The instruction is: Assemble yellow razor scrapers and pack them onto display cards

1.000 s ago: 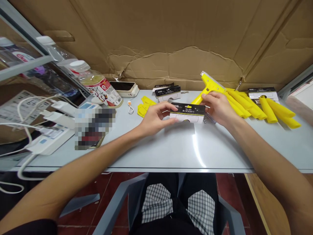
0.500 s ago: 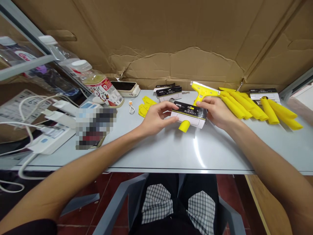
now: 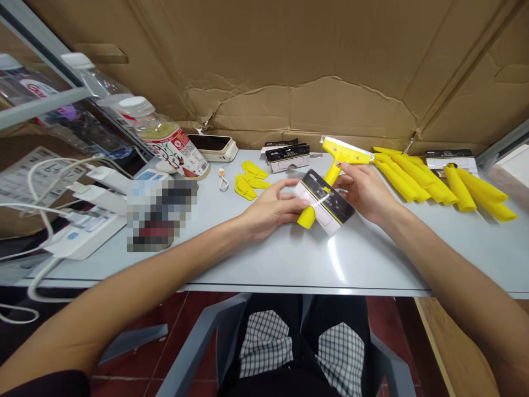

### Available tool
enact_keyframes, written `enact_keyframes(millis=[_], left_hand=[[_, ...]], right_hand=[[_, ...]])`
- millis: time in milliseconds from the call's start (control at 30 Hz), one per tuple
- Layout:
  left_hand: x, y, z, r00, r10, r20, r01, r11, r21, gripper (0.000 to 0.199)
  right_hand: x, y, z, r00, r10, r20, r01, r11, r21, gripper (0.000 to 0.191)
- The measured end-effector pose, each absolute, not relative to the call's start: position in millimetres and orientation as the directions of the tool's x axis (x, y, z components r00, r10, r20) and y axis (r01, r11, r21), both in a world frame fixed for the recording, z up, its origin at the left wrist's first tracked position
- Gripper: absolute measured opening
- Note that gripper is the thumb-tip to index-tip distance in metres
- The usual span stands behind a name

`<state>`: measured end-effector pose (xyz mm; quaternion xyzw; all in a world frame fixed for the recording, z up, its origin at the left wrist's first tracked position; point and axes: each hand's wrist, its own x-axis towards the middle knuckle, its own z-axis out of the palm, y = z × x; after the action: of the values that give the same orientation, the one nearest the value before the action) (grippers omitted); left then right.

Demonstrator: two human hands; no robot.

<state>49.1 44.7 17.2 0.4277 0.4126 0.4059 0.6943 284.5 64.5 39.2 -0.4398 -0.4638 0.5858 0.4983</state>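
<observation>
Having tilted clockwise, the header card (image 3: 333, 208) now sits squarer across the yellow scraper (image 3: 345, 151), which spans seven to one o'clock, suggesting improved alignment, with left hand (image 3: 270, 212) fingers gripping the card and right hand (image 3: 366, 193) fingers grasping the scraper.

A small makeshift workshop or packing corner is seen here; whether it is housed in a home or a larger building cannot be told. The back is closed off by creased cardboard (image 3: 264, 49), and metal bars (image 3: 45, 105) are fixed at the sides. Handwork on small goods is suggested by the yellow tool handles (image 3: 433, 187) and printed packaging cards (image 3: 289, 157) grouped on the narrow worktop (image 3: 248, 264). Its left end is crowded by a power strip (image 3: 76, 237) and drink bottles (image 3: 177, 149). The floor (image 3: 144, 380) is laid with red tiles.
</observation>
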Motion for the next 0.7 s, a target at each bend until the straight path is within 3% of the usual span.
enact_keyframes(millis=[133, 300, 467, 700], left_hand=[[51, 40, 15, 0.497, 0.838, -0.226, -0.230, 0.378, 0.897, 0.054], [54, 38, 15, 0.366, 0.901, -0.234, -0.317, 0.357, 0.879, 0.075], [56, 40, 18, 0.358, 0.911, -0.205, -0.356, 0.336, 0.872, 0.067], [54, 41, 16, 0.376, 0.919, -0.114, -0.321, 0.245, 0.915, 0.054]], right_hand=[[278, 59, 40, -0.150, 0.988, -0.039, -0.139, -0.060, -0.988, 0.030], [282, 61, 43, -0.167, 0.984, -0.063, -0.156, -0.090, -0.984, 0.035], [291, 68, 46, 0.011, 0.997, -0.071, -0.278, -0.065, -0.958, 0.032], [300, 73, 44, 0.037, 0.999, 0.003, -0.217, 0.010, -0.976, 0.029]])
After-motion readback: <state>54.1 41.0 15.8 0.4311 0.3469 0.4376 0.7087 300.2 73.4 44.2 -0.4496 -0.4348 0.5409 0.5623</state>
